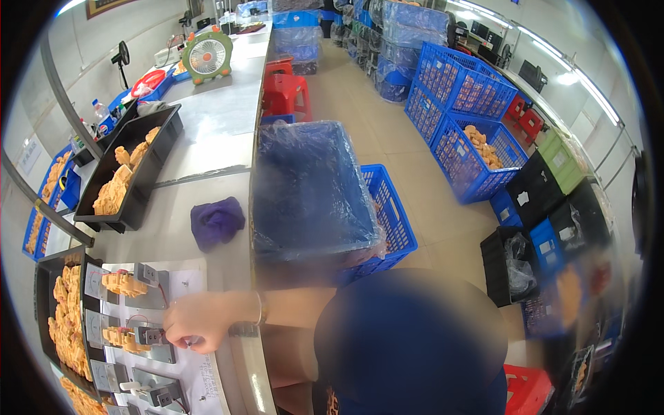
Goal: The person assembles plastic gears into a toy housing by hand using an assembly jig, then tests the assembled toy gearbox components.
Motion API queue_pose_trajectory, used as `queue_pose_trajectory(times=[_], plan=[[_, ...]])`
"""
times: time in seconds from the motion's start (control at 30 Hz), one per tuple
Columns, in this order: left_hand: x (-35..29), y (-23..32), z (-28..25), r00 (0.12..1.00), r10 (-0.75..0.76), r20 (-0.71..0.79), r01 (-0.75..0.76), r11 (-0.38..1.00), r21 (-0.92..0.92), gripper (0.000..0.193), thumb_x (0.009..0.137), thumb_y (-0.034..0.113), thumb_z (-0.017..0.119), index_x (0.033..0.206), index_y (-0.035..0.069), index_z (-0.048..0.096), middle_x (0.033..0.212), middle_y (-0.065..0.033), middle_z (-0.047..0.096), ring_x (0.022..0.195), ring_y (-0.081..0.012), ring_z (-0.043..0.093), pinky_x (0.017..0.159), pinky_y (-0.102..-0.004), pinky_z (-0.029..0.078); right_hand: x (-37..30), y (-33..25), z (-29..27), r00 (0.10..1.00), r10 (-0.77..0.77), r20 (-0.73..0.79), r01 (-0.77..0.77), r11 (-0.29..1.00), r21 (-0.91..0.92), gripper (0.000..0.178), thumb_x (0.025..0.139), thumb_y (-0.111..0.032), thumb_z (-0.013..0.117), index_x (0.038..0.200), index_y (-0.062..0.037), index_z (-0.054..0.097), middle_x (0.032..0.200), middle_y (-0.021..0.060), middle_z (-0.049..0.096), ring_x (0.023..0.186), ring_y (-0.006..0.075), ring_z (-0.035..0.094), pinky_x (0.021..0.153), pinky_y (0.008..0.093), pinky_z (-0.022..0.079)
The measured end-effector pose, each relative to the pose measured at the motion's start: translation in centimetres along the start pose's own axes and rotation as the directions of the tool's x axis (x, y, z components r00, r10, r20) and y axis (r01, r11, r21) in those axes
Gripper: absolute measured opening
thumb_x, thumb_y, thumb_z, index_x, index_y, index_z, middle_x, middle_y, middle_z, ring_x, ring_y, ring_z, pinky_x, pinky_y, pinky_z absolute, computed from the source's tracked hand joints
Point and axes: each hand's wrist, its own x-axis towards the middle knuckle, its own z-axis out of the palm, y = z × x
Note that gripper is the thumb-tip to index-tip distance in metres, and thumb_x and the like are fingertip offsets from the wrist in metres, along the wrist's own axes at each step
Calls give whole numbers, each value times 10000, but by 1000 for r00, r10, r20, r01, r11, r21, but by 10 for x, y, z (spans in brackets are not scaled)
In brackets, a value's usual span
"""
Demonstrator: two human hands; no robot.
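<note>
Head cam — rigs [146, 336] btwn hand [197, 321] & tray [44, 297] — cloth [217, 223] near.

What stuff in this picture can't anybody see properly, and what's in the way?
In the head view:
What, if anything, the bare braceleted hand holds: hidden inside its curled grip.
Round navy-blue shape: blurred, and hides what's behind.
Contents of the blue lattice plastic crate: mostly hidden by the film-covered dark-blue bin.
Lowest boxy grey fixture: cut off by the bottom edge.
Print on the white paper sheet: too small.
</note>
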Motion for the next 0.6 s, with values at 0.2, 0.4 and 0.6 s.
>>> queue_pose_trajectory(times=[0.2,0.4,0.6], plan=[[26,57,-4,934,-353,54,285,829,482,397,872,343,655,692,-6,597,621,-133,507,570,-304,484,552,-439,389,20,5,31,976,-211,57,212,977,-12,100,565,-133,633,644,-103,580,679,38,590,718,250,595,640,379,476],[62,64,27,431,-901,-47,553,223,803,408,875,352,653,692,-8,596,627,-130,513,575,-297,487,556,-437,396,-8,-1,-2,997,-58,-41,51,988,-145,78,587,-119,646,639,-86,597,672,52,602,706,263,602,630,384,483],[56,75,17,440,-894,-88,530,179,829,402,876,352,655,702,-7,607,633,-130,523,581,-293,497,564,-436,405,0,0,7,996,-82,-41,79,994,-70,48,618,-101,639,637,-76,603,678,65,608,707,267,602,622,386,481]])
